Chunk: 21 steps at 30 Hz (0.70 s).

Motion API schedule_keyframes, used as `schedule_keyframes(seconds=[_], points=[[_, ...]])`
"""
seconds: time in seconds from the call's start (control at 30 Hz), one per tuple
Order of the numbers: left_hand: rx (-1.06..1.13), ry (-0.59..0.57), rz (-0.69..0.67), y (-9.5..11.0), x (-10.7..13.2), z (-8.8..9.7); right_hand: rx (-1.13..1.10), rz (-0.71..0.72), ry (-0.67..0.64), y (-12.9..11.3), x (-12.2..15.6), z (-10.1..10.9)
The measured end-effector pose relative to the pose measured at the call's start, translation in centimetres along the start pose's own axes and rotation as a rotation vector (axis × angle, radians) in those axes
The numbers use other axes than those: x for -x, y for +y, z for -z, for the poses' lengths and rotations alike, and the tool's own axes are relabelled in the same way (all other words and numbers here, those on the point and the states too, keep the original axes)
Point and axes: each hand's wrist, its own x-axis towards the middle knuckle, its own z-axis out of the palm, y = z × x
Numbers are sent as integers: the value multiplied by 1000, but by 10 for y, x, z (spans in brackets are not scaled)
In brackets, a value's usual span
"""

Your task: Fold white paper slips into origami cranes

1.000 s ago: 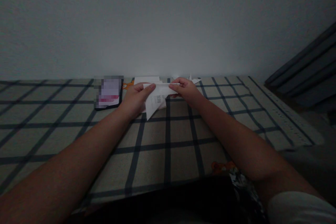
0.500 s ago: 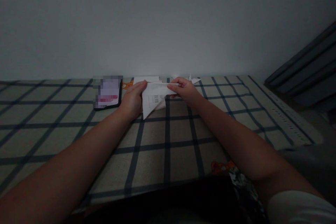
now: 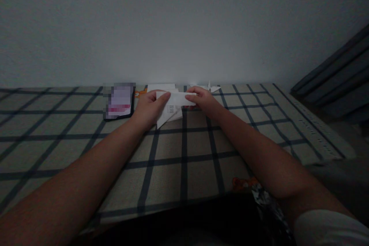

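A folded sheet of white paper [image 3: 175,100] is held up between my two hands, with faint print on its front and a pointed corner hanging down at the lower left. My left hand [image 3: 148,108] grips its left side, the thumb pressed on the upper face. At the right end, my right hand [image 3: 204,101] pinches the paper between thumb and fingers. Behind it lies a stack of white paper [image 3: 161,86] by the wall. Partly hidden beyond my right hand is a folded white paper shape [image 3: 213,88] with a small upright point.
A phone [image 3: 119,101] with a lit, blurred screen lies left of my left hand. The checked cloth [image 3: 167,169] covers the surface up to a plain wall [image 3: 184,27]. A dark curtain [image 3: 340,69] hangs at the right.
My left thumb has moved right, onto the paper's face. The paper's upper part now shows as a flat band across to my right hand, which has barely moved.
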Motion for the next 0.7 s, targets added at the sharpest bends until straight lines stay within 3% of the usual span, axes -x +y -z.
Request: schedule_keyframes(seconds=[0.2, 0.4, 0.57, 0.7], points=[[-220, -75, -106, 7, 6, -1, 150, 104, -36, -2, 0, 2], [-281, -79, -111, 14, 11, -3, 238, 144, -31, -2, 1, 1], [-223, -70, -91, 10, 9, -2, 339, 244, 25, -2, 0, 0], [-59, -107, 23, 5, 6, -3, 427, 308, 40, -4, 1, -1]])
